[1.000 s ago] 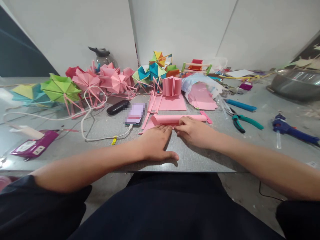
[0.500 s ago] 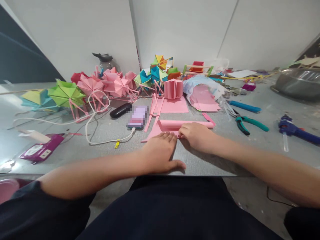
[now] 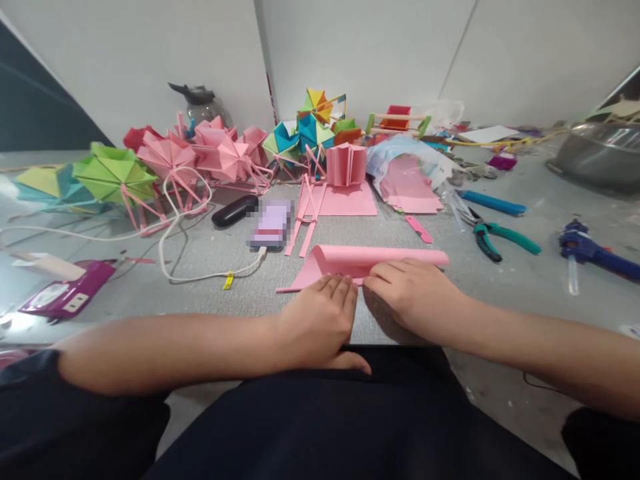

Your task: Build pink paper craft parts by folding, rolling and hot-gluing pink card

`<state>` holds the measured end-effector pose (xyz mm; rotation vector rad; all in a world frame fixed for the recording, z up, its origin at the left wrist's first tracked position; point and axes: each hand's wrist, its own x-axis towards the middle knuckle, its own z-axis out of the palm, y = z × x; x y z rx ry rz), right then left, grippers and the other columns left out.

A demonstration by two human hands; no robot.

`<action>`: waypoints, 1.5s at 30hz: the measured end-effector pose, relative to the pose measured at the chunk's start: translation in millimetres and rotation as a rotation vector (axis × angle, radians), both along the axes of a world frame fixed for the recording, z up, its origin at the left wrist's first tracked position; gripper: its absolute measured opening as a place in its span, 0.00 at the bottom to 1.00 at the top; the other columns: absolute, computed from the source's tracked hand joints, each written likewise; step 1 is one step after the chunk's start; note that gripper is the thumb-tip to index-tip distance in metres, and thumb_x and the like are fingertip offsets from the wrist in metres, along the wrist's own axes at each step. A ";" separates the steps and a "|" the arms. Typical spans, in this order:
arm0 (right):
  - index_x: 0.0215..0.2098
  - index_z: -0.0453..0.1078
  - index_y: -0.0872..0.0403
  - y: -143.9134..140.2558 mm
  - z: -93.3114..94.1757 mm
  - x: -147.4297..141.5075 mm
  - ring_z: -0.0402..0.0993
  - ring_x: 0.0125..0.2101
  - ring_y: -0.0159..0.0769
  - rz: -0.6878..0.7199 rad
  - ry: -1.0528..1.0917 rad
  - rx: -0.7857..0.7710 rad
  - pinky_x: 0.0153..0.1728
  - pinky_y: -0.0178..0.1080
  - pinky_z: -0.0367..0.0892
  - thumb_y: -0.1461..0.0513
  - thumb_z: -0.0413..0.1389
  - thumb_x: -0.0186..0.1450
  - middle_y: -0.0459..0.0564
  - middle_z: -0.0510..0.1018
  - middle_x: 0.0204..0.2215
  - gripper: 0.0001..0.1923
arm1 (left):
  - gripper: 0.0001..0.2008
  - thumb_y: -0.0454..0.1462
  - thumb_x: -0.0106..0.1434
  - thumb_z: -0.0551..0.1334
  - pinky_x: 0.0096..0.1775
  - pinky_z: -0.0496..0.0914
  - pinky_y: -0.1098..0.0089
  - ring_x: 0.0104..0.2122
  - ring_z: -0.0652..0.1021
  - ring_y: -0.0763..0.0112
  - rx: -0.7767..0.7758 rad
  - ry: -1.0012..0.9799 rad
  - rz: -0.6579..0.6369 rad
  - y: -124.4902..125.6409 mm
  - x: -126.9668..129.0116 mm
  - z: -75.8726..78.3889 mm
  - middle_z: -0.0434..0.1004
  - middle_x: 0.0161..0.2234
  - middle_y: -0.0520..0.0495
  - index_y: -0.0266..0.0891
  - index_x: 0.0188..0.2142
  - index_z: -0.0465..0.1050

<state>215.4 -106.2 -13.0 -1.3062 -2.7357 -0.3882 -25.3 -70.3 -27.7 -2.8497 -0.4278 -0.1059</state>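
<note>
A pink paper sheet [image 3: 350,261] lies on the grey table [image 3: 210,300], its far edge curled over into a loose roll. My left hand [image 3: 320,320] lies flat, fingers together, pressing the near edge of the sheet at the table's front edge. My right hand [image 3: 413,297] rests beside it with the fingertips on the same near edge of the pink paper. The two hands almost touch at the fingertips.
A phone [image 3: 273,227] on a white cable [image 3: 175,220], a black case [image 3: 235,211], pink strips [image 3: 305,223], folded pink paper [image 3: 345,165], and coloured paper umbrellas [image 3: 165,160] lie behind. Green pliers [image 3: 500,239], a blue glue gun [image 3: 595,252] and a metal bowl [image 3: 595,157] sit right.
Both hands have drawn the pink sheet toward the table's front edge, and the rolled edge now lies nearer me. The view has shifted a little.
</note>
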 end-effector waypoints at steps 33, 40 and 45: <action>0.71 0.71 0.67 6.0 -3.5 -0.4 0.78 0.66 0.65 -0.065 0.194 -0.285 0.64 0.60 0.76 0.43 0.63 0.74 0.76 0.78 0.66 0.41 | 0.60 0.73 0.71 0.53 0.74 0.61 0.48 0.73 0.71 0.35 -0.239 0.066 0.190 17.9 7.5 16.4 0.69 0.71 0.15 0.16 0.74 0.63; 0.76 0.66 0.64 21.1 -9.8 5.2 0.74 0.70 0.63 -0.117 0.184 -0.314 0.68 0.58 0.73 0.40 0.61 0.74 0.73 0.72 0.73 0.46 | 0.64 0.75 0.65 0.59 0.73 0.63 0.50 0.72 0.72 0.35 -0.285 0.033 0.245 30.2 11.9 17.3 0.70 0.71 0.16 0.16 0.73 0.63; 0.74 0.70 0.65 21.3 -9.9 5.0 0.73 0.70 0.65 -0.151 0.174 -0.255 0.68 0.61 0.71 0.44 0.58 0.77 0.73 0.73 0.72 0.40 | 0.58 0.75 0.63 0.63 0.68 0.69 0.49 0.65 0.78 0.36 -0.322 -0.027 0.253 43.9 12.9 17.6 0.78 0.64 0.21 0.24 0.66 0.72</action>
